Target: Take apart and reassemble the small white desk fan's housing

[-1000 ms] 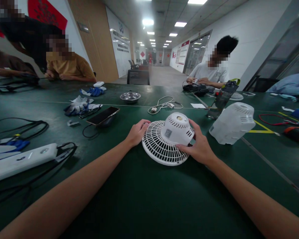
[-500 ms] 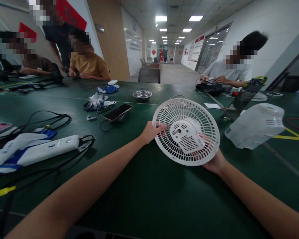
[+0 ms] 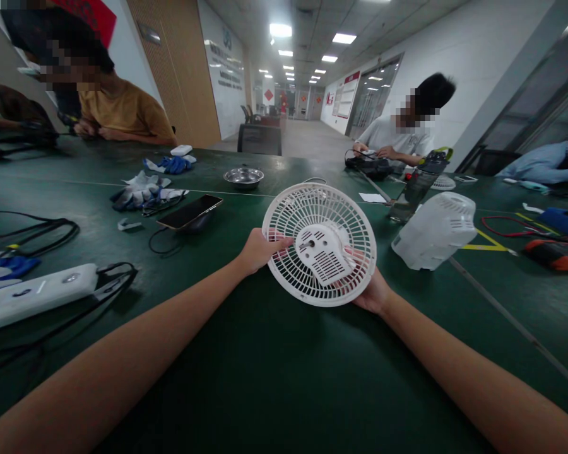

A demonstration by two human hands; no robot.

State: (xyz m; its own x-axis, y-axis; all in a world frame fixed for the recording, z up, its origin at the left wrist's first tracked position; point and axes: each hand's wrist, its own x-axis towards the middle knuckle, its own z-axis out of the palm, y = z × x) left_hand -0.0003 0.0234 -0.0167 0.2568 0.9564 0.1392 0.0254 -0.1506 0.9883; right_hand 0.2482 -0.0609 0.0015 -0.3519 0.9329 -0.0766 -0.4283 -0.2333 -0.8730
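Note:
Between my hands, above the green table (image 3: pixel 274 372), is a round white fan grille (image 3: pixel 284 208) with a motor housing (image 3: pixel 329 252) at its centre and a short metal shaft sticking out. My left hand (image 3: pixel 260 251) grips the left rim, its thumb lying over the slats. My right hand (image 3: pixel 372 290) supports the grille from behind at the lower right; its fingers show only through the slats. The grille is tilted, its shaft side facing me. To its right stands a translucent white plastic housing (image 3: pixel 435 233).
Left of the grille lie a phone (image 3: pixel 192 212), gloves (image 3: pixel 142 191) and a white power strip (image 3: pixel 42 293) with black cables. A metal bowl (image 3: pixel 243 177) stands behind. On the right are a bottle (image 3: pixel 419 186) and an orange-black meter (image 3: pixel 558 254). Several people sit around the table.
My view has turned to the right, so the scene has shifted left and the meter has come into sight. Both hands keep the same hold on the grille.

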